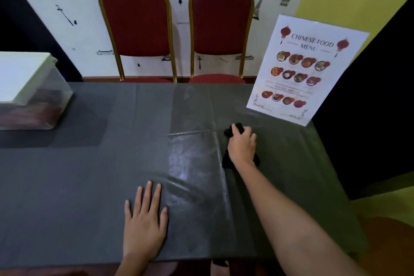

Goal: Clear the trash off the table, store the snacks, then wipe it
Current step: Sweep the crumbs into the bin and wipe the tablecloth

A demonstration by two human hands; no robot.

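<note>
A dark grey cloth covers the table (89, 175). My right hand (242, 145) is stretched out over the right part of it, closed on a black rag (228, 132) that is pressed against the surface; rag ends show beyond the fingers and under the wrist. Wet, shiny streaks mark the cloth in the middle, between my hands. My left hand (145, 222) lies flat on the cloth near the front edge, fingers spread, holding nothing. A clear plastic box with a white lid (29, 87) stands at the far left, with reddish packets dimly visible inside.
A laminated Chinese food menu (300, 69) stands upright at the table's far right corner, just beyond my right hand. Two red chairs with gold frames (139, 27) stand against the wall behind the table. A dark panel rises to the right.
</note>
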